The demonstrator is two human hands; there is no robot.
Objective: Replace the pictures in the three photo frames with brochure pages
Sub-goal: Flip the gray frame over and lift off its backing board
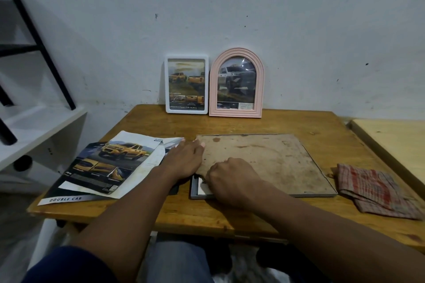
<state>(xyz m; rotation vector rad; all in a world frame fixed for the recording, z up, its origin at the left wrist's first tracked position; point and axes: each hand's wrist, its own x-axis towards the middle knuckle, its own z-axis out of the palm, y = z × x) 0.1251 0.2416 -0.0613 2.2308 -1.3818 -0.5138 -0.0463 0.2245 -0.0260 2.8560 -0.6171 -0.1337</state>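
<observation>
A large grey frame lies face down on the wooden table, its brown backing board on top. My left hand lies flat along the board's left edge. My right hand curls its fingers at the board's near-left corner, where the board sits lifted off the frame and a white sheet shows under it. A white frame and a pink arched frame stand against the wall, each showing a truck brochure page. Loose brochure pages lie at the left.
A folded checked cloth lies at the table's right. A second, pale table adjoins on the right. A white shelf with black metal legs stands to the left. The wall runs right behind the table.
</observation>
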